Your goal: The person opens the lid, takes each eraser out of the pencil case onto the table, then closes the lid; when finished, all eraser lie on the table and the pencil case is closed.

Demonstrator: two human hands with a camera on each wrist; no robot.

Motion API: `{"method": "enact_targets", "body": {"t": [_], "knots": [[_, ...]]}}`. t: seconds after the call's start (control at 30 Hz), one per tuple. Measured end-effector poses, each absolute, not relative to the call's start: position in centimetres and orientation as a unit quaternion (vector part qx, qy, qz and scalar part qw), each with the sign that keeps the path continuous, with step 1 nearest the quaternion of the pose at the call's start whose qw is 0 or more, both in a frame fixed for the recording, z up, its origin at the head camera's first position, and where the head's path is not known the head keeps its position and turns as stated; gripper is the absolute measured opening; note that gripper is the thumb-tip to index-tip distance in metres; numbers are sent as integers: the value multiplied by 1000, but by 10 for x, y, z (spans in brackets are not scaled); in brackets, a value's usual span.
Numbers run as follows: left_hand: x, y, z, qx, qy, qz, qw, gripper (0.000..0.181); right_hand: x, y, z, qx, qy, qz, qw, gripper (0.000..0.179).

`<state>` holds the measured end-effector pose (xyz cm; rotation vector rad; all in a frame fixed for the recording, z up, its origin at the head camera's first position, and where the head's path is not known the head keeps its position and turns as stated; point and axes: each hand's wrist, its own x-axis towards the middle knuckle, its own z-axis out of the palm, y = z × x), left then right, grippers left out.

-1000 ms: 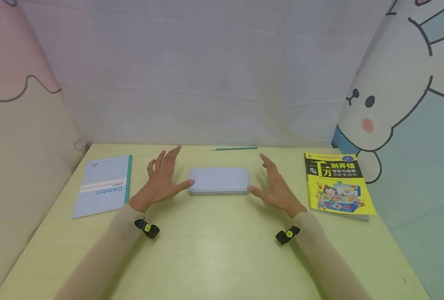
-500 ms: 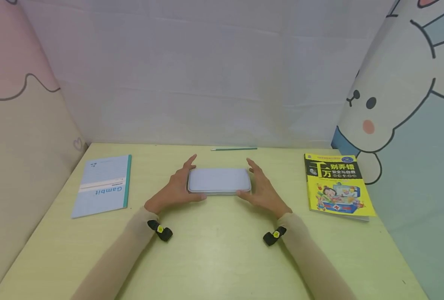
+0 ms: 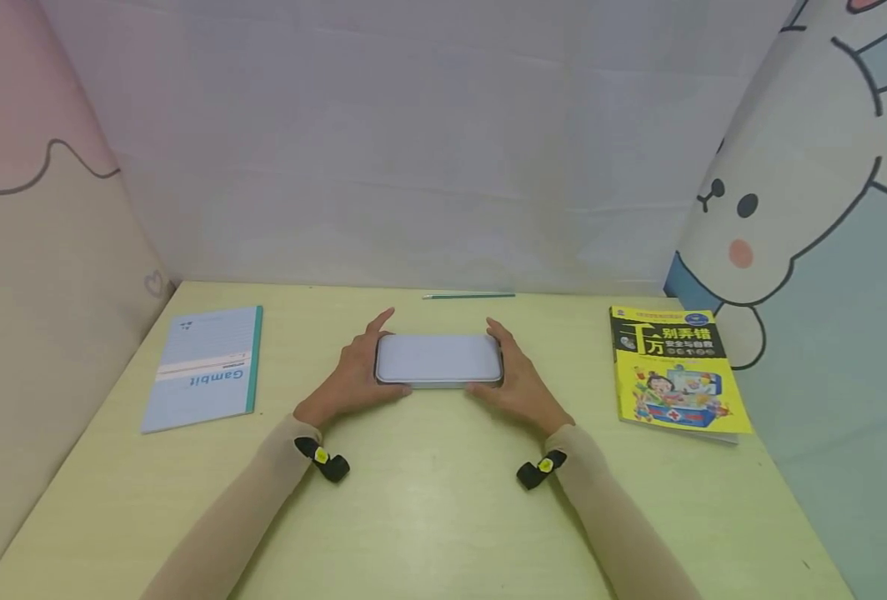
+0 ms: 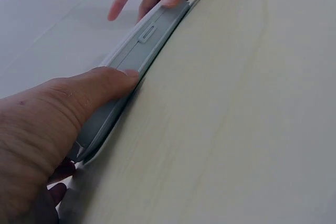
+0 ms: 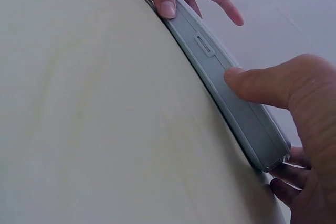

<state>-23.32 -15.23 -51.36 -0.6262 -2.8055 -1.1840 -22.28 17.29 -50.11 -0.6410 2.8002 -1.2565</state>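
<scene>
A flat pencil case (image 3: 439,360) with a pale lavender top lies in the middle of the table, its long side facing me. My left hand (image 3: 351,375) grips its left end, thumb along the front side and the other fingers around the end. At the opposite end my right hand (image 3: 520,382) holds it the same way. In the left wrist view the case's grey front side (image 4: 131,59) shows a small clasp (image 4: 147,33), with the left thumb pressed near it. The right wrist view shows the right thumb on that front side, the fingers curled at the corner.
A Gambit notebook (image 3: 207,367) lies at the left of the table (image 3: 436,500). To the right is a yellow book (image 3: 676,371) with a cartoon cover. A green pencil (image 3: 469,296) lies behind the case, near the back curtain (image 3: 413,150).
Both hands have come inward from spread positions beside the pencil case and taken hold of its two ends. The case, notebook, book and pencil stay about where they were.
</scene>
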Motion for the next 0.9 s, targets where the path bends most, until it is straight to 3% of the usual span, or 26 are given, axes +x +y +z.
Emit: {"method": "enact_targets", "body": {"t": [0.57,0.9], "knots": [[-233,-142,-520,-152,-914,-374,47,133,-221,166,-505,-180,902,-392,-14,108],[-231,-131,-518,-135,-921,-357,82,130,-221,155,-507,-170,907,-382,-53,107]]}}
